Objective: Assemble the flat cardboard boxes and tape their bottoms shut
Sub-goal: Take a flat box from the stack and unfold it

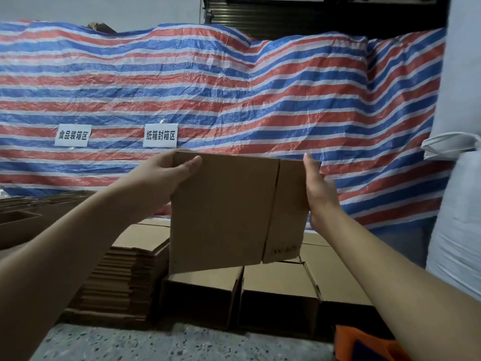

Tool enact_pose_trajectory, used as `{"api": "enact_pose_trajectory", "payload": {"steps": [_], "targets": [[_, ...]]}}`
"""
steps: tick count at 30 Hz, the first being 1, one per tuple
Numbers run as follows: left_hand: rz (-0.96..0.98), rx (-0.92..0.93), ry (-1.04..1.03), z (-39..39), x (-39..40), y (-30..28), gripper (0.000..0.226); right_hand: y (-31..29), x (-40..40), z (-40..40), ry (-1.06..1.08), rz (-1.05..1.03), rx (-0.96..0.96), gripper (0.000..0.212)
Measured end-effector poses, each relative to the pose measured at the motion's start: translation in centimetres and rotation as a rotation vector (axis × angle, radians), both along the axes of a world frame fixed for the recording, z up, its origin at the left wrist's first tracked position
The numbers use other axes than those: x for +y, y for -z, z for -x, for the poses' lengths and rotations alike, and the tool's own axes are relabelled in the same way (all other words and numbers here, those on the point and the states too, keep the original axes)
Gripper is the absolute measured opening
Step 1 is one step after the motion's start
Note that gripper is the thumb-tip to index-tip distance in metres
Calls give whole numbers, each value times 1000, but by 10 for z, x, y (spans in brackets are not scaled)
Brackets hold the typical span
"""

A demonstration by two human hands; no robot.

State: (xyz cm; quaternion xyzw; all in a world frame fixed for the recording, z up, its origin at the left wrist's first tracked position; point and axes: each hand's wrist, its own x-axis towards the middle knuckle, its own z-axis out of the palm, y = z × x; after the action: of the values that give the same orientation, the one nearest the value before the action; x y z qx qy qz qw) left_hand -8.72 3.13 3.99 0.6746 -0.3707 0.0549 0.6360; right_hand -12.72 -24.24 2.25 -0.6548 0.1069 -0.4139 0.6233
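Brown corrugated card, matte and creased along one vertical fold, makes up the flat, unopened box blank (pixel 229 212) held upright at chest height in front of the person, above the floor stock. The left hand (pixel 166 175) grips its upper left corner, thumb curled over the near face and fingers hidden behind; the right hand (pixel 318 188) lies against the right edge with fingers fairly straight, pressing more than clasping. By the look of it this blank is at the very start: it has not been squared out, no bottom flaps are folded, and no tape or dispenser shows anywhere. Just below it stand two erected brown cardboard boxes (pixel 242 295), their tops open; whether their bottoms are taped cannot be told. To the left sits a tall stack of flat brown cardboard blanks (pixel 130 272), ribbed edges layered, so plenty seems left to do. All of this rests on a speckled grey terrazzo floor (pixel 135 345). Behind hangs a crinkled red, white and blue striped plastic tarpaulin (pixel 234 87) bearing two white paper signs (pixel 160 135).
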Motion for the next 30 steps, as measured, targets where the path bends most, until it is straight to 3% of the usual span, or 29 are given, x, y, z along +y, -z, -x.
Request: {"api": "enact_pose_trajectory", "payload": {"steps": [5, 10, 12, 18, 24, 30], "targets": [[5, 227, 200, -25, -10, 32, 45, 25, -8, 31, -32, -115, 202, 76], [-72, 380, 276, -30, -33, 100, 46, 96, -16, 55, 43, -236, 270, 72], [-131, 426, 243, -28, -44, 118, 48, 122, -18, 61, 61, -282, 289, 77], [-144, 549, -9, -32, -61, 147, 35, 153, -12, 65, 113, -263, 259, 49], [-354, 447, 169, -44, -50, 123, 28, 147, -10, 67, 108, -282, 264, 42], [-303, 496, 326, -42, -51, 128, 34, 153, -6, 64, 104, -277, 197, 64]]}}
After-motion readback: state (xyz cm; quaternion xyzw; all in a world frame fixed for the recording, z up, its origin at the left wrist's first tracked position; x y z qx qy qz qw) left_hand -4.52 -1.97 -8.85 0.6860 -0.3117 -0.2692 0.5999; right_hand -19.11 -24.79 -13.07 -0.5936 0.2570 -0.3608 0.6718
